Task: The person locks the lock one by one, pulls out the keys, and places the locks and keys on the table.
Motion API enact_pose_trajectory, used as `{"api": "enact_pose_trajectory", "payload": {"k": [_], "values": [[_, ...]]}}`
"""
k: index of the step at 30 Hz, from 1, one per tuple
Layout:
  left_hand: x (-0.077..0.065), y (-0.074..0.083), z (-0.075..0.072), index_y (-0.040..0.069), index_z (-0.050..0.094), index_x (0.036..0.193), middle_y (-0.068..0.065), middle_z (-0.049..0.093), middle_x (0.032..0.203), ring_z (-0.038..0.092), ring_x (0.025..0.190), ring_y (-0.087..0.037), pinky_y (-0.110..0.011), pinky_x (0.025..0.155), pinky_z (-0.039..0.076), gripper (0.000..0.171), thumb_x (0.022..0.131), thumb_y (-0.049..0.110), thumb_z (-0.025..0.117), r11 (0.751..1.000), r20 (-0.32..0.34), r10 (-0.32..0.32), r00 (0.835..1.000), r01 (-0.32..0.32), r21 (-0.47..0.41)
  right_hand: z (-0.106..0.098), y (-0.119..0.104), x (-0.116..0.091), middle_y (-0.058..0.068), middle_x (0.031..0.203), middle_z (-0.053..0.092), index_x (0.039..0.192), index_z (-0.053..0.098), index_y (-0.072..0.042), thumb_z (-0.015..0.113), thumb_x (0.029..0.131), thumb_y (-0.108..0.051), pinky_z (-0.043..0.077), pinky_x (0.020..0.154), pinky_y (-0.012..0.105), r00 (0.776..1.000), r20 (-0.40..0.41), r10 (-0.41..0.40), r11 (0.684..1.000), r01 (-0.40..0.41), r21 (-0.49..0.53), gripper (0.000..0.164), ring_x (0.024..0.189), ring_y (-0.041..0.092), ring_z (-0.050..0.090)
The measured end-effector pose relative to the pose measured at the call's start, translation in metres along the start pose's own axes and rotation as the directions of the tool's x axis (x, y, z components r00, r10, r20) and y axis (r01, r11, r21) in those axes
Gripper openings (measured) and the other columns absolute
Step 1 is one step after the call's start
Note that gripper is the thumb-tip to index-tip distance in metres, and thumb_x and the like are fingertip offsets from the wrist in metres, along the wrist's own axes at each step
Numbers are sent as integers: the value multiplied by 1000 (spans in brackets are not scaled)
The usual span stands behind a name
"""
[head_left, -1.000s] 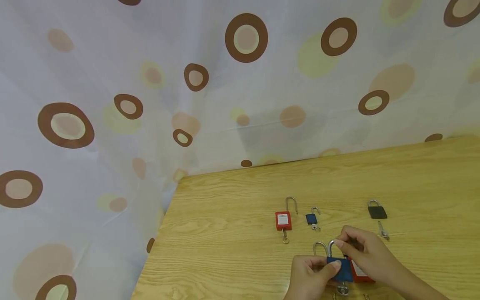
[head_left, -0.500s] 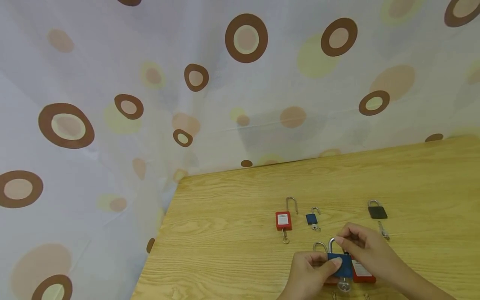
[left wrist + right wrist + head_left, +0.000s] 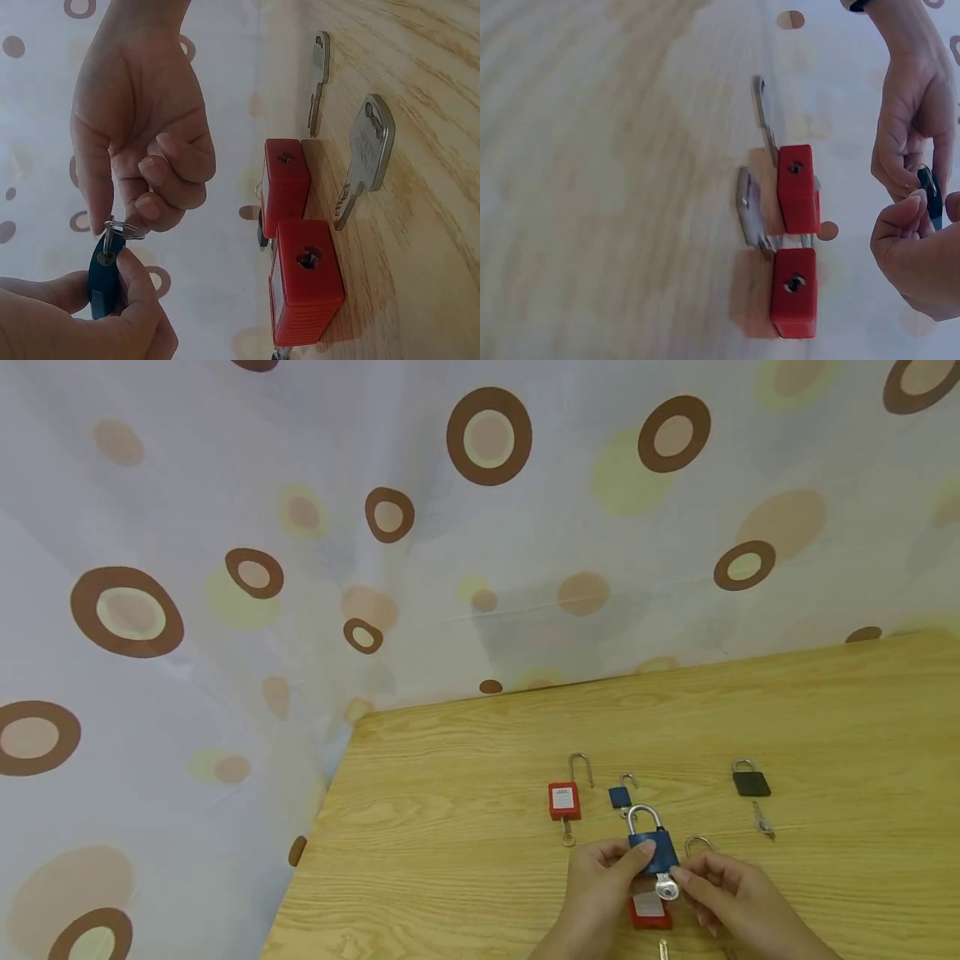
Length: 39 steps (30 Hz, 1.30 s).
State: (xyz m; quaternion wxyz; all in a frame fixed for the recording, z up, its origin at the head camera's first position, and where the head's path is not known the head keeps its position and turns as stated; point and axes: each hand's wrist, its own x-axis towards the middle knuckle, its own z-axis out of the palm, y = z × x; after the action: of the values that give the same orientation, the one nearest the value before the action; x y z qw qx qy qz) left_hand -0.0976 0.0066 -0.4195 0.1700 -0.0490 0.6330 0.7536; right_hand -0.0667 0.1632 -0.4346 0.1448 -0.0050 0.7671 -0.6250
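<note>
My left hand [image 3: 603, 881] grips the body of a blue padlock [image 3: 656, 852], thumb across its front. The padlock's silver shackle [image 3: 647, 814] points up and away. A key [image 3: 667, 887] sits in the keyhole at its lower end, and small rings [image 3: 126, 229] hang from it. My right hand [image 3: 727, 893] has thumb and forefinger at that key, pinching beside it, while the other fingers curl in. In the left wrist view the padlock [image 3: 105, 279] shows edge-on, held between left thumb and fingers. Just below the hands stands a red padlock [image 3: 650, 910], partly hidden.
Another red padlock [image 3: 285, 176] is mostly behind my right hand in the head view. Two loose keys [image 3: 367, 150] lie before the red pair. Farther back are a red padlock [image 3: 564, 800], a small blue padlock [image 3: 619, 797], a black padlock [image 3: 752, 783] and a key [image 3: 762, 821].
The blue padlock has moved left and farther back in my left hand. My right hand has left the shackle and come down to the key end.
</note>
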Motion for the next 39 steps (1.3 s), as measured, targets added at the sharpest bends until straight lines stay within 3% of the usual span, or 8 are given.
{"api": "enact_pose_trajectory", "payload": {"k": [3, 6, 12, 20, 32, 39], "values": [[2, 0, 1, -9, 67, 93, -12, 70, 87, 66, 72, -11, -24, 69, 56, 20, 85, 9, 65, 1000, -13, 7, 1000, -7, 1, 2, 5, -1, -7, 69, 50, 96, 56, 5, 45, 99, -17, 45, 53, 20, 999, 44, 13, 996, -16, 84, 25, 58, 5, 47], [4, 1, 3, -8, 67, 93, -10, 70, 86, 65, 72, -10, -25, 70, 56, 19, 85, 9, 66, 1000, -33, -3, 999, 4, 18, 5, 6, -1, -6, 69, 50, 95, 58, 1, 47, 97, -16, 46, 54, 21, 999, 24, 30, 993, -32, 111, 20, 59, 5, 47], [7, 3, 7, -6, 68, 91, -10, 71, 87, 66, 72, -10, -25, 70, 56, 17, 84, 9, 66, 1000, -57, -11, 998, 12, 20, 12, 5, 0, -4, 64, 49, 96, 58, 3, 51, 96, -18, 42, 50, 21, 990, -83, 117, 989, -109, 101, 22, 55, 6, 46], [4, 4, 7, -5, 69, 92, -11, 71, 86, 65, 68, -9, -24, 68, 56, 17, 85, 10, 66, 1000, -61, -16, 998, 17, 20, 14, 1, -4, -4, 61, 47, 96, 58, 5, 51, 95, -19, 39, 48, 22, 983, -112, 146, 988, -138, 71, 25, 53, 7, 43], [3, 5, 9, -5, 69, 92, -14, 71, 85, 65, 66, -9, -24, 67, 56, 18, 85, 10, 66, 1000, -46, -13, 999, 13, 8, 20, -5, -7, -3, 65, 52, 93, 61, 1, 54, 93, -19, 40, 51, 23, 933, -236, 272, 962, -262, 73, 21, 56, 10, 45], [11, 18, -5, -9, 66, 96, -14, 70, 89, 68, 71, -15, -26, 69, 57, 22, 87, 11, 63, 998, -90, 53, 995, -55, -14, 29, 7, -11, -2, 61, 51, 84, 63, -1, 59, 90, -18, 39, 47, 21, 921, -246, 301, 953, -296, 57, 18, 52, 10, 46]]}}
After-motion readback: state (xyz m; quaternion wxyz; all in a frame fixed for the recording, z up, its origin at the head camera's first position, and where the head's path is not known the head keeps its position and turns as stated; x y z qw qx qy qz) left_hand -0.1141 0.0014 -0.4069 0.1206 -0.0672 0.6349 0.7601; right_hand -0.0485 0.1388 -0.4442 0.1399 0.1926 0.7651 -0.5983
